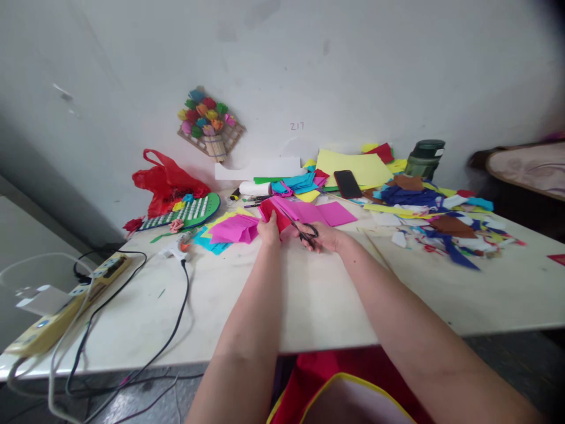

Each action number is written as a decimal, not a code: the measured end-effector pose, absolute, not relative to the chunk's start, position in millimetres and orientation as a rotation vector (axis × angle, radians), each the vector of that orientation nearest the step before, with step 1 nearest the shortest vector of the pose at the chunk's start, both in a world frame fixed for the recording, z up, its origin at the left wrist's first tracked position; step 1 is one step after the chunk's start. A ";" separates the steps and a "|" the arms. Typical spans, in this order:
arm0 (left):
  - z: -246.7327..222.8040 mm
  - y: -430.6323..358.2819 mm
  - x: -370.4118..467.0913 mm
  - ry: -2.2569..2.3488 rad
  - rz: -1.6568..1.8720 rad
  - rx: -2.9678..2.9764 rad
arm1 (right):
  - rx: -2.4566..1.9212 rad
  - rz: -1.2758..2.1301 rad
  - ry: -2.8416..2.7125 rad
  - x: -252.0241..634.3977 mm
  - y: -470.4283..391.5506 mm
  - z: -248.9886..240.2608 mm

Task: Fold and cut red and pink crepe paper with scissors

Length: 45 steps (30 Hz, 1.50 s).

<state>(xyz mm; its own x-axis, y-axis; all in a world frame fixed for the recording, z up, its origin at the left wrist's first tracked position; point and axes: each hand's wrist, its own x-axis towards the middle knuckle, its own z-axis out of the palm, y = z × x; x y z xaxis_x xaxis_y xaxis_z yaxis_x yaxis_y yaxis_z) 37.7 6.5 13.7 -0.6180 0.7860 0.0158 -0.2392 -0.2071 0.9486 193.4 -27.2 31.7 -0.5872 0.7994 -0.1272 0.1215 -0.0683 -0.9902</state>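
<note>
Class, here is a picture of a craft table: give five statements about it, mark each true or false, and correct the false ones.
1. The right hand holds the scissors. True.
2. The left hand holds the phone. False: it holds red paper, and the phone lies beyond both hands.
3. The flower decoration is against the wall. True.
4. The green bottle lies on its side. False: it stands upright, behind the paper scraps.
5. The glue gun is in the right hand. False: it lies on the table.
</note>
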 end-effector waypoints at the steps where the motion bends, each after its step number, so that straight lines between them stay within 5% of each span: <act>1: 13.7 6.5 37.8 1.362 1.893 0.676 | -0.988 1.704 -1.694 193.4 -26.6 31.0; 45: 17.1 6.0 36.9 1.360 1.895 0.626 | -1.003 1.663 -1.653 186.1 -24.9 27.9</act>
